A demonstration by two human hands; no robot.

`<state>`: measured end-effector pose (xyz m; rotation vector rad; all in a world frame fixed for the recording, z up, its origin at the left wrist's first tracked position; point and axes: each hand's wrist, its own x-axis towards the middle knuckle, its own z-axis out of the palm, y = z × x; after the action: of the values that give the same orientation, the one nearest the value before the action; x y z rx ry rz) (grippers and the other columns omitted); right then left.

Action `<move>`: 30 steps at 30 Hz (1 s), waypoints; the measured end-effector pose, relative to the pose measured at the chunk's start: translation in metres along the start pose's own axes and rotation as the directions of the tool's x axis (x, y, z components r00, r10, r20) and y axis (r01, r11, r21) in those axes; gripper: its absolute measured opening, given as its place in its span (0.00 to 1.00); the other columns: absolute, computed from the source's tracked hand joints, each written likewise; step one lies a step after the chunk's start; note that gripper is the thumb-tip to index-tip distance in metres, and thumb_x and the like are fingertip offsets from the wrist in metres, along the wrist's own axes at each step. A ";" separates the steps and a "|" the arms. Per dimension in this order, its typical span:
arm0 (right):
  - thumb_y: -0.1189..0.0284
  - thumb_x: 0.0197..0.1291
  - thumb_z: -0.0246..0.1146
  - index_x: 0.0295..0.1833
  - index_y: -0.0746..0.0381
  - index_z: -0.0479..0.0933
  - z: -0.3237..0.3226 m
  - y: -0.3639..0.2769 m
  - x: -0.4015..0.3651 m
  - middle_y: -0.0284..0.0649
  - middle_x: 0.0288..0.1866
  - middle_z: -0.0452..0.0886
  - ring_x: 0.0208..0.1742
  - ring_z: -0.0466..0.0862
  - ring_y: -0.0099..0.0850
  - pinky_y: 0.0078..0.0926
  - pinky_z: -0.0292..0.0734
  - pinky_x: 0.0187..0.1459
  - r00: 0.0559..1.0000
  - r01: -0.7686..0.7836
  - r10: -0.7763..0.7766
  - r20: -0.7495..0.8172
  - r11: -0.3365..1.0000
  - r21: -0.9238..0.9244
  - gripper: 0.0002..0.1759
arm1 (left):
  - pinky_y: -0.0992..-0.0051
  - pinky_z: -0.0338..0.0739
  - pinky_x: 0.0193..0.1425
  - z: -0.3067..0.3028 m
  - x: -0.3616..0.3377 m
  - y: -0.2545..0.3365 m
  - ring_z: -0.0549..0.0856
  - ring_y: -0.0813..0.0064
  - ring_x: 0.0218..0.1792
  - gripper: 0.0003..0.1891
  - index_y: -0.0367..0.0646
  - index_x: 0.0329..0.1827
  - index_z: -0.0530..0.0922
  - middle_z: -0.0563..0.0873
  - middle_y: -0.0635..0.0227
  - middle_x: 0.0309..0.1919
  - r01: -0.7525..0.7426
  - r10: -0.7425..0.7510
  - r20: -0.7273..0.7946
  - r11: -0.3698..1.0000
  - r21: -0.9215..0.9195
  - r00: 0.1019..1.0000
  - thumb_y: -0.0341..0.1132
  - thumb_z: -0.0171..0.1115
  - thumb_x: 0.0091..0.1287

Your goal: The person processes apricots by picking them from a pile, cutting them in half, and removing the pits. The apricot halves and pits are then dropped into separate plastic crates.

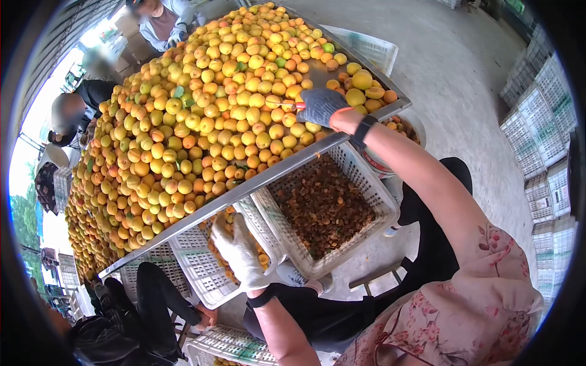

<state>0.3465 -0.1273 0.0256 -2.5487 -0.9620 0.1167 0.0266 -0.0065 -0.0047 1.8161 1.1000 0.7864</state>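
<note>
My right hand [323,108], in a dark grey glove, is closed around a slim tool with a red handle [300,105]. Its thin metal shaft points left over the apricots [213,110] heaped on the metal-edged table. Whether the shaft is a blade or a rod I cannot make out. In a white glove, my left hand [237,249] is over a white plastic crate [194,259] of orange apricot pieces, fingers apart and nothing visible in them. Beside it stands another white crate [386,204] filled with brown apricot stones [323,207].
The table's metal rim [244,185] runs between me and the heap. A bucket [415,122] stands by its right corner. Stacked crates [540,134] line the right side. Co-workers sit or stand along the left, one with dark trousers [160,293] close by. A stool [378,277] is near my legs.
</note>
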 end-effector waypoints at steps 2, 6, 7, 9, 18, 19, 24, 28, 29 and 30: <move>0.56 0.57 0.61 0.38 0.64 0.81 0.012 -0.004 0.015 0.53 0.36 0.83 0.39 0.84 0.49 0.45 0.77 0.41 0.998 0.016 -0.008 0.068 0.993 -0.119 0.19 | 0.74 0.71 0.55 0.008 -0.003 0.009 0.77 0.68 0.50 0.18 0.32 0.54 0.74 0.76 0.56 0.55 -0.062 0.058 0.056 0.995 0.082 0.997 0.34 0.62 0.65; 0.56 0.57 0.61 0.43 0.65 0.80 0.021 -0.004 0.024 0.54 0.39 0.83 0.42 0.83 0.51 0.48 0.77 0.43 0.999 0.030 -0.025 0.037 0.989 -0.143 0.22 | 0.71 0.71 0.55 0.016 -0.008 0.017 0.80 0.64 0.49 0.18 0.36 0.54 0.75 0.81 0.54 0.48 -0.154 0.149 0.044 0.974 0.164 0.988 0.37 0.61 0.65; 0.56 0.55 0.62 0.43 0.65 0.80 0.024 -0.001 0.027 0.54 0.38 0.83 0.42 0.83 0.51 0.47 0.77 0.44 0.999 0.021 -0.013 0.048 0.988 -0.154 0.22 | 0.70 0.72 0.55 0.017 -0.010 0.022 0.80 0.64 0.48 0.18 0.35 0.54 0.75 0.81 0.55 0.48 -0.106 0.101 0.059 0.990 0.089 0.993 0.37 0.61 0.65; 0.57 0.51 0.63 0.42 0.65 0.79 0.015 0.004 0.032 0.54 0.38 0.83 0.42 0.83 0.51 0.46 0.77 0.44 0.999 -0.007 0.012 0.038 0.994 -0.106 0.22 | 0.73 0.72 0.55 0.021 -0.011 0.022 0.79 0.67 0.49 0.16 0.33 0.54 0.75 0.81 0.56 0.46 -0.006 0.034 0.109 0.969 -0.245 0.994 0.34 0.58 0.67; 0.72 0.49 0.69 0.55 0.55 0.80 -0.042 -0.055 -0.067 0.28 0.29 0.78 0.22 0.69 0.16 0.16 0.66 0.23 0.921 0.074 -0.340 0.189 0.632 0.771 0.23 | 0.65 0.79 0.51 0.019 -0.016 0.038 0.82 0.60 0.44 0.36 0.38 0.66 0.63 0.79 0.53 0.48 0.541 0.116 0.612 0.361 -0.760 0.782 0.62 0.44 0.70; 0.71 0.48 0.69 0.55 0.55 0.79 -0.038 -0.067 -0.077 0.27 0.31 0.79 0.28 0.73 0.17 0.19 0.70 0.29 0.893 0.138 -0.413 0.178 0.628 0.766 0.24 | 0.67 0.79 0.48 0.021 -0.015 0.037 0.82 0.63 0.42 0.35 0.39 0.66 0.63 0.79 0.54 0.47 0.532 0.161 0.610 0.353 -0.770 0.776 0.62 0.44 0.70; 0.59 0.47 0.72 0.55 0.57 0.78 -0.010 -0.108 -0.095 0.42 0.43 0.83 0.44 0.83 0.35 0.28 0.76 0.47 0.770 0.449 -0.614 0.172 0.715 0.536 0.28 | 0.73 0.77 0.38 0.031 -0.011 0.023 0.81 0.72 0.35 0.24 0.43 0.58 0.69 0.79 0.66 0.45 0.491 0.262 0.544 0.242 -0.837 0.797 0.53 0.40 0.75; 0.61 0.50 0.73 0.54 0.63 0.73 0.000 -0.116 -0.111 0.42 0.43 0.82 0.45 0.80 0.28 0.27 0.76 0.46 0.878 0.447 -0.453 -0.155 0.658 0.606 0.29 | 0.73 0.76 0.43 0.016 -0.004 0.024 0.79 0.71 0.40 0.18 0.44 0.57 0.70 0.79 0.66 0.46 0.505 0.249 0.493 0.017 -0.863 0.833 0.46 0.42 0.76; 0.64 0.55 0.70 0.54 0.63 0.72 0.002 -0.115 -0.120 0.38 0.38 0.81 0.42 0.79 0.25 0.25 0.76 0.43 0.877 0.459 -0.433 -0.207 0.631 0.626 0.25 | 0.72 0.76 0.45 0.014 -0.002 0.022 0.79 0.69 0.41 0.18 0.42 0.57 0.69 0.78 0.64 0.48 0.461 0.234 0.451 0.015 -0.887 0.861 0.44 0.41 0.76; 0.66 0.58 0.68 0.51 0.63 0.74 0.015 -0.108 -0.124 0.34 0.35 0.80 0.35 0.77 0.22 0.23 0.75 0.37 0.888 0.421 -0.417 -0.194 0.568 0.707 0.19 | 0.72 0.75 0.47 0.012 0.000 0.021 0.79 0.68 0.41 0.18 0.40 0.58 0.69 0.77 0.63 0.50 0.418 0.217 0.410 0.013 -0.909 0.886 0.43 0.41 0.75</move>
<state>0.1835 -0.1295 0.0475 -1.5232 -1.1902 0.2927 0.0445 -0.0158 0.0091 0.4770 0.0709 0.6641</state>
